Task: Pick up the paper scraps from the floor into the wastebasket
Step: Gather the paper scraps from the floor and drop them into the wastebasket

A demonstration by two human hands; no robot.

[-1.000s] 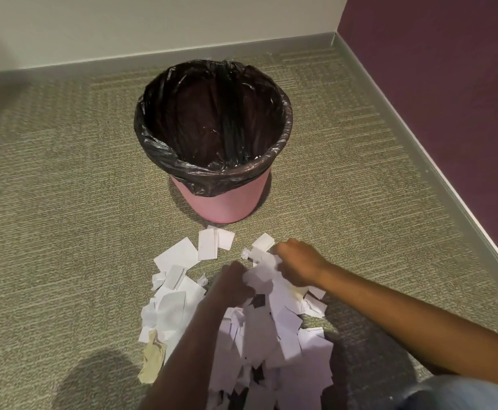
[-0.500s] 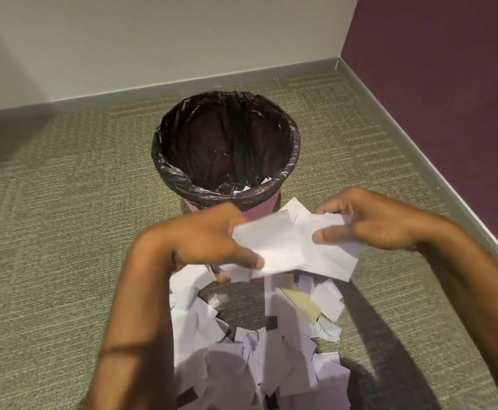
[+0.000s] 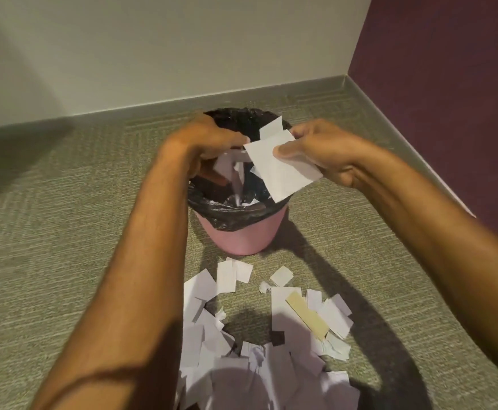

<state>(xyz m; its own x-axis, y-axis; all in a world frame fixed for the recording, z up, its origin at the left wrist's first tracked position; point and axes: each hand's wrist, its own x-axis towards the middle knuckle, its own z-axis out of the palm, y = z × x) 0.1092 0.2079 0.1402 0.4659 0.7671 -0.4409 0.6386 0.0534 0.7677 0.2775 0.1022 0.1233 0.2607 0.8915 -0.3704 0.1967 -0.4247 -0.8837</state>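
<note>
Dim warm light — hard arm shadows, soft motion blur, bowed edges.

1. Round pink plastic wastebasket point(image 3: 241, 241): smooth wall with a faint satin sheen.
2. Thin black plastic bag liner point(image 3: 227, 213): glossy and crinkled, with bright highlights along the folds.
3. White paper scraps point(image 3: 256, 368): matt and smooth; most lie flat, a few are crumpled.
4. Tan paper strip point(image 3: 306, 318): matt.
5. Grey-green carpet floor point(image 3: 64, 232): woven textile, rough, ribbed in bands.
6. Off-white wall point(image 3: 153, 54) and purple wall point(image 3: 448, 84): smooth, matt paint.
7. Grey baseboard point(image 3: 182, 106): smooth, matt.
</note>
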